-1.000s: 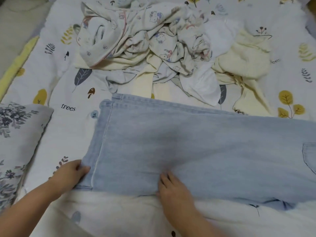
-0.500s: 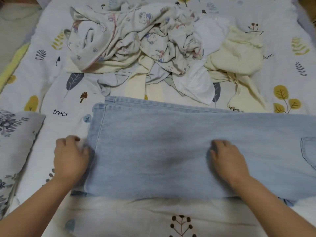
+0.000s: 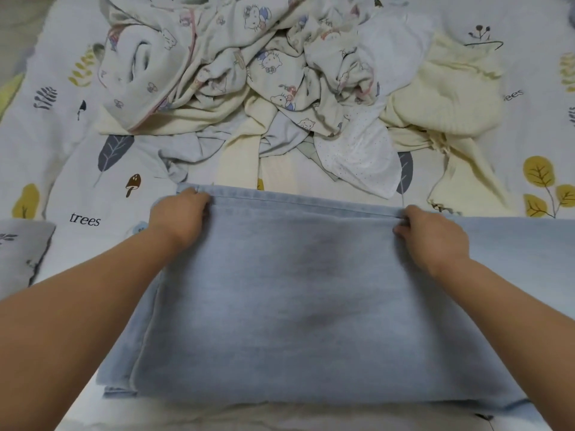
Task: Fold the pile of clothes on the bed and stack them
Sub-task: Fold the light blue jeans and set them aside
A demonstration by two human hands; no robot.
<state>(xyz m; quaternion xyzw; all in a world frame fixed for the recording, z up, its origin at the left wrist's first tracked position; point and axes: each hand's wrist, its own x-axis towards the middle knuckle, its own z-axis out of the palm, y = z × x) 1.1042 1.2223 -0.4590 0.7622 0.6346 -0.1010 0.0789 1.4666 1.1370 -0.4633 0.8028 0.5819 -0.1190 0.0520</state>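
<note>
Light blue jeans (image 3: 295,300) lie flat across the bed in front of me, their legs running off to the right. My left hand (image 3: 180,214) grips the far edge of the jeans near the hem corner, fingers curled over the seam. My right hand (image 3: 431,234) grips the same far edge further right. Behind the jeans lies the unfolded pile: a cartoon-print garment (image 3: 236,57), a white dotted piece (image 3: 361,154) and a pale yellow garment (image 3: 441,101).
The bedsheet (image 3: 77,181) is white with leaf, mushroom and "trees" prints. A grey floral pillow (image 3: 21,247) sits at the left edge. The sheet shows bare between the pillow and the jeans.
Both hands have moved from the near edge and middle of the jeans up to the far edge and now grip it. The camera has leaned closer over the bed.
</note>
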